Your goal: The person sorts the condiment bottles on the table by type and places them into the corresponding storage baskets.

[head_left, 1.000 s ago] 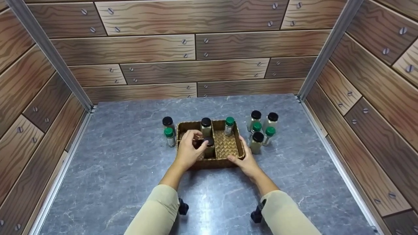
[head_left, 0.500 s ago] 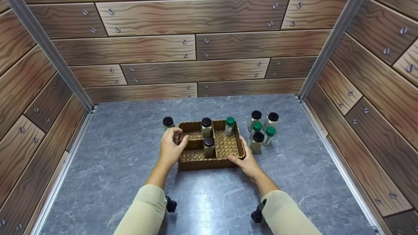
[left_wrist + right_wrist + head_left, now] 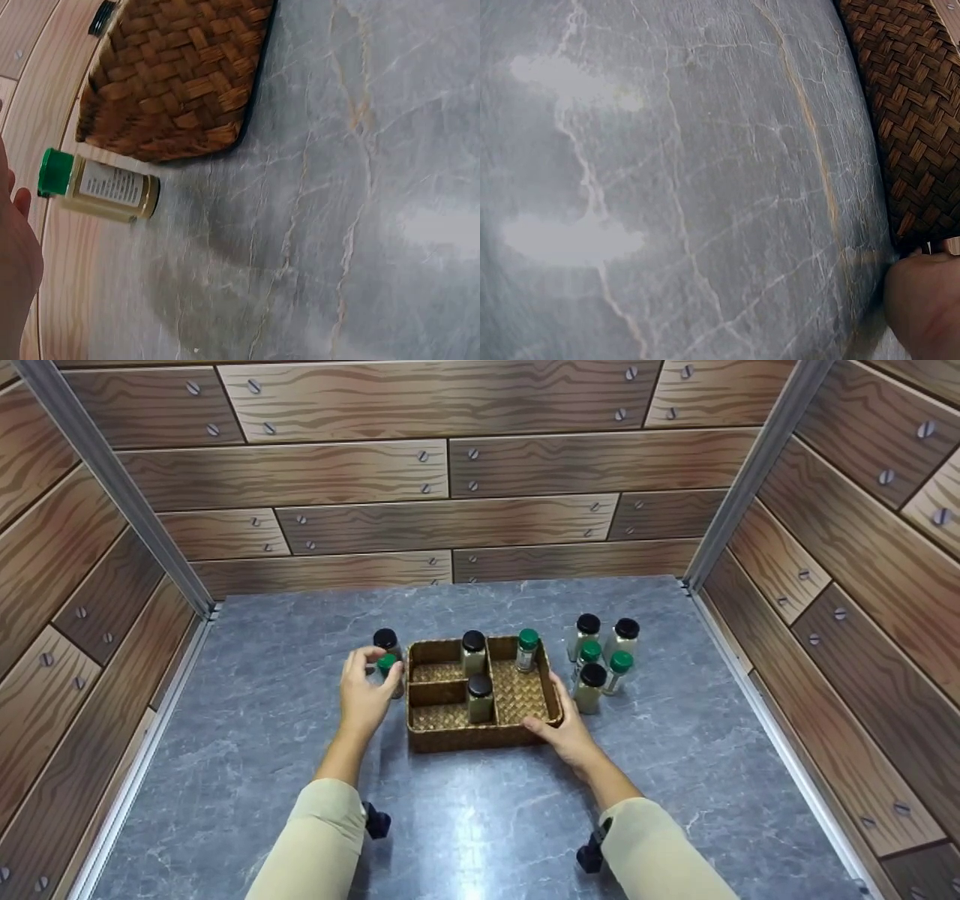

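Observation:
My left hand (image 3: 365, 694) is around the green cap of a small spice jar (image 3: 387, 661), left of the woven basket (image 3: 472, 739). In the left wrist view this spice jar (image 3: 112, 184) stands upright on the table with a pale label, and a gap shows between its cap and the visible fingers. My right hand (image 3: 570, 735) grips the basket's front right corner, thumb at the front rim and fingers along the right side. The basket has three compartments. A black-capped jar (image 3: 473, 652) stands in the back left one, another black-capped jar (image 3: 480, 699) in the front left, and a green-capped jar (image 3: 527, 650) in the right.
Behind the left hand stands a black-capped jar (image 3: 385, 640). Right of the basket is a group of several jars with black and green caps, including a black-capped jar (image 3: 590, 688) close to the right hand. Wood-patterned walls (image 3: 450, 525) enclose the grey marbled table (image 3: 262, 720).
My left hand has moved left, out from over the basket to the green-capped jar beside it. The right hand has stayed on the basket's corner.

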The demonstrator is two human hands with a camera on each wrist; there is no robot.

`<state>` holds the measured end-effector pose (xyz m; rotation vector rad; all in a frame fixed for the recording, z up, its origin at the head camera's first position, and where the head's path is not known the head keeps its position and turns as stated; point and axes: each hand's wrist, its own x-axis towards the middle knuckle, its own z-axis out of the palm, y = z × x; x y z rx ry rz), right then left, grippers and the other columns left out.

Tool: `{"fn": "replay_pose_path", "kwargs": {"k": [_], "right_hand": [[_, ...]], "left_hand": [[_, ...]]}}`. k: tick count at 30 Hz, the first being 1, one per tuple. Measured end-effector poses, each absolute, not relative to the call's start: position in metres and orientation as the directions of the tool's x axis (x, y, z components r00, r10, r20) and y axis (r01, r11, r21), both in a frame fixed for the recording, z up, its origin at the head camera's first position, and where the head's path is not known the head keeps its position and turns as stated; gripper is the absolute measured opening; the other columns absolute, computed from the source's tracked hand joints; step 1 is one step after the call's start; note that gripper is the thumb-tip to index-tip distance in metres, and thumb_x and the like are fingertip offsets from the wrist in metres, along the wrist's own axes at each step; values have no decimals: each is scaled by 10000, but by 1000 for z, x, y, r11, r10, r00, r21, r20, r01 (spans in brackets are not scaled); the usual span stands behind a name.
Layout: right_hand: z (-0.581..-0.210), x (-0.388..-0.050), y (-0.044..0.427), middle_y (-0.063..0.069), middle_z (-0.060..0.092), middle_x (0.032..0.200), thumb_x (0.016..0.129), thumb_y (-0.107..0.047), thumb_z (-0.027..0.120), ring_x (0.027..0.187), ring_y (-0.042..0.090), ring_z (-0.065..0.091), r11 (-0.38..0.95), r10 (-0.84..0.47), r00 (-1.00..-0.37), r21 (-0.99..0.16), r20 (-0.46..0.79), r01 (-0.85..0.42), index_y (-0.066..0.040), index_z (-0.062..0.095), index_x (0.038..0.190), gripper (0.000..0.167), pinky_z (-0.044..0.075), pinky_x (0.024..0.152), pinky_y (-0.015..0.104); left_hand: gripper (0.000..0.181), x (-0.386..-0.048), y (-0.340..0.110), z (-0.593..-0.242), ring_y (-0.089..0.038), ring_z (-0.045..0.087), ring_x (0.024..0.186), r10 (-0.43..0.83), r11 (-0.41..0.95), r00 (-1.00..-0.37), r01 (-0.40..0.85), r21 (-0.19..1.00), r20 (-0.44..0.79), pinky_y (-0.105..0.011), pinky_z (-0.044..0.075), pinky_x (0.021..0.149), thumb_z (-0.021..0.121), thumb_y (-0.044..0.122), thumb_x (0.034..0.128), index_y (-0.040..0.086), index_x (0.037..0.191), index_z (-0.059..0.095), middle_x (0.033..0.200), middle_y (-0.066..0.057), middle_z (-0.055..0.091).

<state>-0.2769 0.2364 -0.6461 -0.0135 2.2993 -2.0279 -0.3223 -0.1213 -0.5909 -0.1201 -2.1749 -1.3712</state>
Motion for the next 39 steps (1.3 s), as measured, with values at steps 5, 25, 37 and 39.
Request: {"fn": "replay_pose_path", "kwargs": {"k": [5, 25, 37, 39], "right_hand": [[-647, -277, 237, 263, 256, 1657, 944, -146, 837, 1484, 435, 442, 125, -56, -997, -991, -48, 41, -264, 199, 1740, 1027, 354, 1291, 533], [-648, -276, 238, 265, 230, 1694, 943, -151, 838, 1524, 457, 384, 125, -63, -997, -992, -38, 30, -249, 200, 1741, 1026, 300, 1322, 577], [-646, -277, 238, 249, 201, 1744, 947, -138, 831, 1562, 459, 361, 123, -67, -997, -992, -29, 21, -240, 204, 1741, 1017, 270, 1340, 582], [-646, -277, 238, 247, 202, 1741, 947, -140, 831, 1563, 456, 359, 121, -67, -997, -992, -33, 24, -245, 205, 1741, 1017, 269, 1340, 579]], "left_hand": [[316, -327, -127, -591, -350, 645, 1182, -223, 460, -857, 327, 825, 464, -516, 579, 1032, 823, 110, 942, -1, 1205, 687, 1210, -195, 689], [499, -335, -132, -598, -430, 622, 1318, -160, 543, -965, 92, 835, 210, -534, 548, 1091, 790, 205, 995, 14, 1428, 632, 1470, -242, 570], [449, -338, -134, -605, -410, 685, 1249, -189, 523, -963, 67, 849, 192, -537, 550, 1104, 799, 192, 989, 32, 1384, 658, 1364, -244, 670], [451, -339, -135, -606, -409, 700, 1227, -192, 508, -961, 77, 858, 200, -540, 556, 1094, 812, 185, 975, 32, 1374, 669, 1331, -242, 694]]}}
